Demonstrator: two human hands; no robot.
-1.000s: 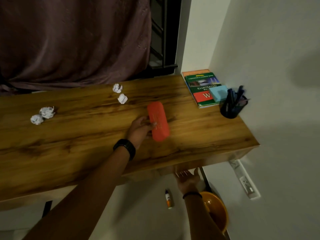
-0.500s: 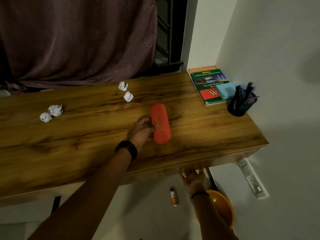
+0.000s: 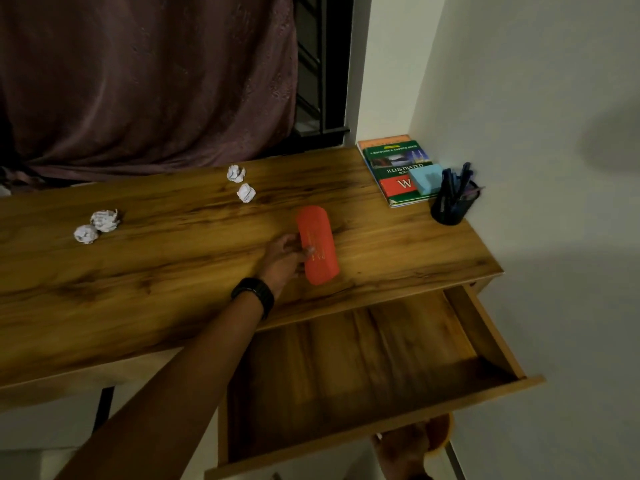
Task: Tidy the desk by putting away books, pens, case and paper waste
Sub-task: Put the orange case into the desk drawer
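While the orange case (image 3: 317, 245) lies on the worktop (image 3: 173, 271) just behind the open drawer (image 3: 363, 368), the left hand (image 3: 284, 259) is clamped on its near side, thumb on top. Judged status: case not yet stowed; the drawer shows no contents. The books (image 3: 398, 168) are stacked in the far right corner and the pens (image 3: 457, 178) stand in the holder (image 3: 448, 211) beside them; both steps appear complete. Four paper balls (image 3: 246, 192) await disposal, two at centre rear and two at the left. The right hand (image 3: 400, 450) sits under the drawer front, mostly hidden; its grip cannot be determined.
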